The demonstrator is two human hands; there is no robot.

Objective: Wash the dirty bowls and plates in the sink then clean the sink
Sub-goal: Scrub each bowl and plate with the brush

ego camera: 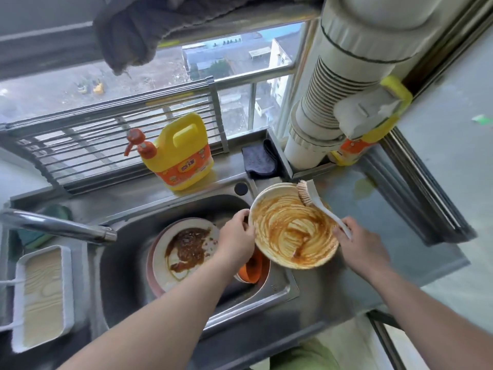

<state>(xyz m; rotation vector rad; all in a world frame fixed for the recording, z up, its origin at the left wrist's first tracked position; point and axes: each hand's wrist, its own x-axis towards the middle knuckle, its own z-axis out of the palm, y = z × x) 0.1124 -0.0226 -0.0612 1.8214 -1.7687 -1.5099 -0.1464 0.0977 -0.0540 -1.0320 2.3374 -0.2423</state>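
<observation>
While the left hand (237, 231) grips the sauce-smeared bowl (293, 231) tilted over the sink's (277, 289) right rim, the right hand (357, 241) clasps the brush (317, 201); hard strokes could flick sauce onto the bench (378, 209); wet fingers may drop it.

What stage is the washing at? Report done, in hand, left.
Done: nothing looks clean yet. In hand: left hand holds the smeared bowl while right hand scrubs it with the brush. Left: sauce-caked plate, orange dish, then the sink.
</observation>
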